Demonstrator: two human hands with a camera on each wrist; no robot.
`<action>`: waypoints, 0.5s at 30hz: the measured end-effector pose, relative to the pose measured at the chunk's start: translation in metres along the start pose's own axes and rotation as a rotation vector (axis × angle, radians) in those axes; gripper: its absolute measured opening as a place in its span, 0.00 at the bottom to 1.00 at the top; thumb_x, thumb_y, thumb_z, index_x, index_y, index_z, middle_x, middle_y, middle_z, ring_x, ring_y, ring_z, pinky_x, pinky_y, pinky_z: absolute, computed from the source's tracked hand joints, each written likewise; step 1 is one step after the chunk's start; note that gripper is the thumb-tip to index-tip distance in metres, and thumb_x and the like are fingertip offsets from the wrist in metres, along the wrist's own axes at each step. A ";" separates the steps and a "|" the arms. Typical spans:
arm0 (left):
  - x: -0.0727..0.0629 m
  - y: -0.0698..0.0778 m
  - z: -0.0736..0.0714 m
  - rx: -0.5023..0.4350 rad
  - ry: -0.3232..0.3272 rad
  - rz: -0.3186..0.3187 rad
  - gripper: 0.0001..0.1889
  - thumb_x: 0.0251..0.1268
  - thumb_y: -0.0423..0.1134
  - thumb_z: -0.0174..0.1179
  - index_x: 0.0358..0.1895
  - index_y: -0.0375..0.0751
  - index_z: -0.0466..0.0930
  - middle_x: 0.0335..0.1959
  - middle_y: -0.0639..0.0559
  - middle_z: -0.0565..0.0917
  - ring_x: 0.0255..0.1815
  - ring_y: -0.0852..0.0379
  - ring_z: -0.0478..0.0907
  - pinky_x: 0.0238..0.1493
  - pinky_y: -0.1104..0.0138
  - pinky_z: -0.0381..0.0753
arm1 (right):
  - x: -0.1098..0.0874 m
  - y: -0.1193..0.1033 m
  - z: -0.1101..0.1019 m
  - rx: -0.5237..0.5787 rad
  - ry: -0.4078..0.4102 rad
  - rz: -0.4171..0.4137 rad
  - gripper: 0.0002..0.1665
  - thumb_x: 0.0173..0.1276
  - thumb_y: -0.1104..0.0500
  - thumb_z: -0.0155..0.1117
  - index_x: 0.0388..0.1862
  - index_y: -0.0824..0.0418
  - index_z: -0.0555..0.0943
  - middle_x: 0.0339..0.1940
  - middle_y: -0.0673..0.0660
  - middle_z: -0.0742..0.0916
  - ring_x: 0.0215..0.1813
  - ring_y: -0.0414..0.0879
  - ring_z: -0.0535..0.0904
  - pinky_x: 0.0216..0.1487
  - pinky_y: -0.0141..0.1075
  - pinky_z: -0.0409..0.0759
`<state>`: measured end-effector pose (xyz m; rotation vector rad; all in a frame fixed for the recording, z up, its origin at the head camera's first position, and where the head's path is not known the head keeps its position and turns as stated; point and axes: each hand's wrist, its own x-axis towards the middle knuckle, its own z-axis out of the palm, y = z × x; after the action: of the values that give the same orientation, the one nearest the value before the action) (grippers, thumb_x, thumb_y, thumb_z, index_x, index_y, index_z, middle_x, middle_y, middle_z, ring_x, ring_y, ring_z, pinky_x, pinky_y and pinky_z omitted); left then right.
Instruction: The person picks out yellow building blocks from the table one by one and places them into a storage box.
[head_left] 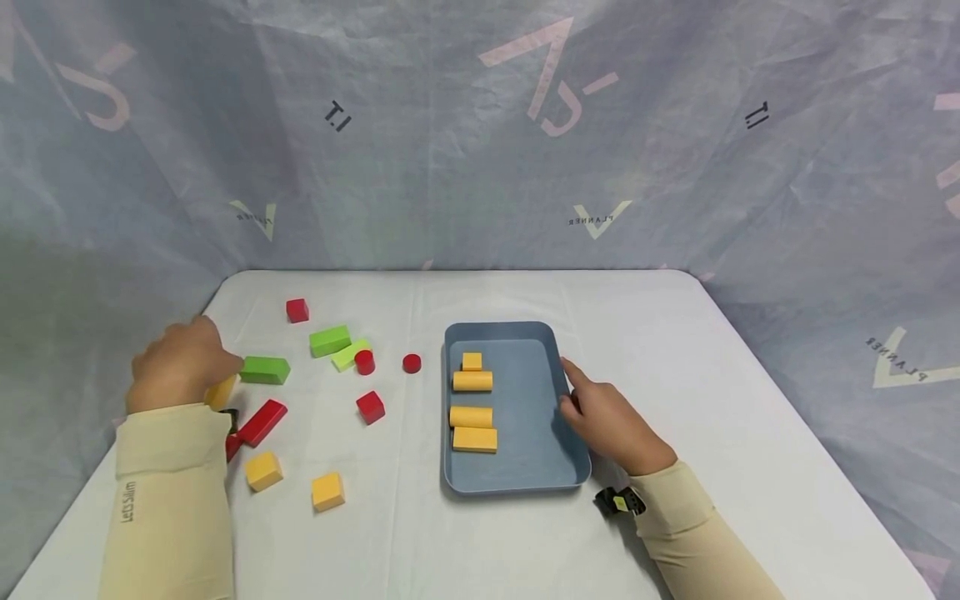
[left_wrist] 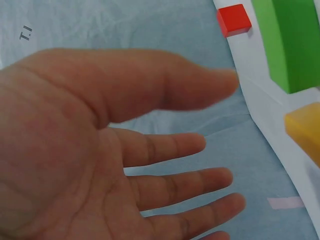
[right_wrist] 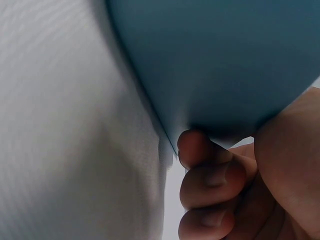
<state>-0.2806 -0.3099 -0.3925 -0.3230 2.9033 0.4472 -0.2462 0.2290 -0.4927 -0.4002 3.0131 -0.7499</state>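
Nearest the camera, the left sleeve (head_left: 172, 508) rises from the bottom left of the frame and the right sleeve (head_left: 693, 521) from the lower right. At centre left, the left hand (head_left: 180, 362) partly hides a yellow block (head_left: 222, 392); its thumb and visible fingers are straight and apart, with nothing in them. Just beside it is a green block (head_left: 265, 370), with a red block (head_left: 262, 423) below and a yellow cube (head_left: 263, 472) at lower left. Right of centre, the tray (head_left: 532, 400) stands on the white cloth (head_left: 397, 550). The right hand (head_left: 615, 421) pinches its right wall, several fingers curled. Down the tray's left side lie a small block (head_left: 472, 362), an upper cylinder (head_left: 472, 381), a lower cylinder (head_left: 472, 417) and a flat block (head_left: 475, 440). Left of the tray are a red disc (head_left: 412, 363) and a red cylinder (head_left: 364, 362)
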 end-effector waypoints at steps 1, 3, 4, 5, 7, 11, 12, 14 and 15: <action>0.000 -0.001 0.000 -0.003 -0.008 0.004 0.20 0.61 0.40 0.62 0.45 0.21 0.74 0.28 0.35 0.74 0.31 0.37 0.74 0.30 0.49 0.71 | 0.000 0.000 0.000 0.002 0.000 0.001 0.38 0.80 0.55 0.54 0.84 0.61 0.58 0.15 0.46 0.73 0.16 0.38 0.65 0.20 0.33 0.66; 0.001 -0.003 0.000 -0.011 -0.026 0.009 0.21 0.62 0.41 0.62 0.44 0.22 0.73 0.28 0.35 0.75 0.30 0.37 0.74 0.30 0.50 0.72 | 0.000 0.001 0.000 0.004 0.000 -0.001 0.38 0.80 0.55 0.54 0.83 0.61 0.58 0.15 0.46 0.73 0.16 0.38 0.65 0.20 0.33 0.66; 0.001 -0.004 0.000 -0.016 -0.034 0.006 0.21 0.62 0.41 0.62 0.45 0.22 0.73 0.28 0.35 0.75 0.30 0.37 0.74 0.30 0.50 0.72 | 0.000 0.001 0.000 0.006 0.000 -0.002 0.38 0.80 0.55 0.54 0.83 0.61 0.58 0.15 0.46 0.73 0.16 0.38 0.65 0.20 0.33 0.66; 0.001 -0.005 0.000 -0.020 -0.039 0.001 0.21 0.62 0.41 0.62 0.45 0.21 0.73 0.29 0.34 0.75 0.31 0.37 0.74 0.29 0.50 0.72 | -0.001 0.001 0.000 0.007 0.001 -0.003 0.38 0.80 0.55 0.54 0.83 0.61 0.58 0.15 0.46 0.73 0.16 0.38 0.65 0.20 0.33 0.66; 0.002 -0.006 -0.001 -0.029 -0.051 -0.012 0.22 0.62 0.41 0.62 0.47 0.21 0.72 0.30 0.33 0.76 0.31 0.37 0.74 0.29 0.50 0.73 | -0.001 0.001 0.000 0.011 0.001 -0.005 0.38 0.80 0.55 0.53 0.83 0.61 0.58 0.15 0.46 0.73 0.16 0.39 0.65 0.20 0.33 0.66; 0.002 -0.007 0.000 -0.029 -0.066 -0.033 0.24 0.61 0.41 0.62 0.48 0.20 0.70 0.32 0.32 0.76 0.32 0.37 0.75 0.29 0.51 0.75 | -0.001 0.000 -0.001 0.012 0.001 -0.004 0.38 0.80 0.55 0.53 0.84 0.61 0.58 0.16 0.46 0.74 0.16 0.39 0.66 0.21 0.33 0.67; 0.002 -0.008 0.000 -0.026 -0.071 -0.035 0.24 0.61 0.41 0.62 0.48 0.20 0.70 0.32 0.32 0.76 0.32 0.37 0.75 0.29 0.50 0.75 | 0.000 0.000 -0.001 0.011 0.000 -0.003 0.38 0.80 0.55 0.53 0.84 0.61 0.57 0.16 0.46 0.74 0.16 0.39 0.66 0.21 0.33 0.67; 0.003 -0.010 0.001 -0.021 -0.075 -0.041 0.25 0.60 0.41 0.63 0.48 0.20 0.70 0.32 0.32 0.76 0.32 0.38 0.75 0.29 0.50 0.76 | 0.000 0.000 -0.001 0.009 -0.002 0.001 0.38 0.80 0.55 0.53 0.84 0.61 0.57 0.16 0.46 0.74 0.17 0.39 0.66 0.21 0.33 0.67; 0.003 -0.010 0.002 -0.020 -0.076 -0.044 0.25 0.59 0.41 0.63 0.48 0.20 0.70 0.32 0.32 0.76 0.32 0.38 0.75 0.29 0.50 0.76 | 0.000 0.000 -0.001 0.008 -0.003 0.001 0.38 0.80 0.55 0.53 0.84 0.61 0.57 0.16 0.46 0.74 0.17 0.39 0.66 0.21 0.33 0.67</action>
<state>-0.2807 -0.3193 -0.3974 -0.3642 2.8142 0.4717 -0.2459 0.2294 -0.4919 -0.3991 3.0065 -0.7607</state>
